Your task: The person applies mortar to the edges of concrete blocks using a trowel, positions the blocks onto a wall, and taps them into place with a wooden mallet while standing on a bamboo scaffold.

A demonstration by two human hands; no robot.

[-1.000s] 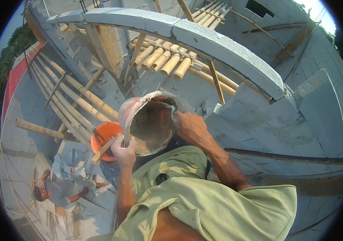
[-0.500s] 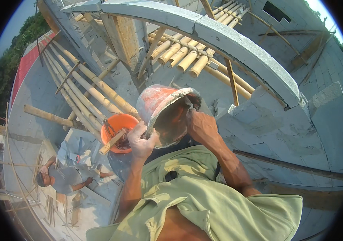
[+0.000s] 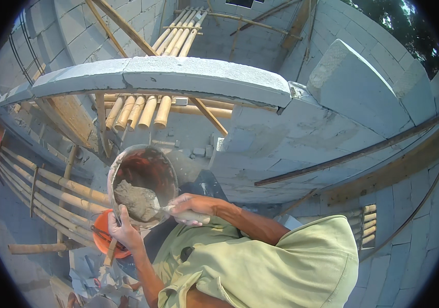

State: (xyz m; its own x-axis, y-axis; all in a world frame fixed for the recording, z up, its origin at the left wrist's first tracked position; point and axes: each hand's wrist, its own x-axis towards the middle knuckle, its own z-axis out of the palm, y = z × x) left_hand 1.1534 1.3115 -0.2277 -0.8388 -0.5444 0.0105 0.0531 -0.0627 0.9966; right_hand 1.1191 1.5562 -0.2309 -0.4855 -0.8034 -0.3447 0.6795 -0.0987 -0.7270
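A mortar-crusted bucket (image 3: 150, 167) is tipped in front of me, its reddish inside facing up toward me. My left hand (image 3: 123, 229) grips its near rim with the fingers closed. My right hand (image 3: 191, 207) is wrapped round the pale handle of a trowel, whose blade reaches into the bucket mouth. A thick heap of grey mortar (image 3: 136, 201) lies at the blade and covers most of it. Just beyond my left hand stands an orange bucket (image 3: 101, 233) with tools in it, a wooden handle (image 3: 110, 252) sticking out.
A curved lintel of light blocks (image 3: 188, 69) spans ahead, above bamboo poles (image 3: 147, 110). A block wall (image 3: 281, 149) rises on the right, with a dark bar (image 3: 332, 159) leaning along it. More bamboo poles (image 3: 65, 195) form a rack at left. A person's limbs show low at left.
My view has turned right. The bucket has tilted so its mouth faces me more. My right hand has come back from the bucket's rim, and the mortar-loaded trowel now shows.
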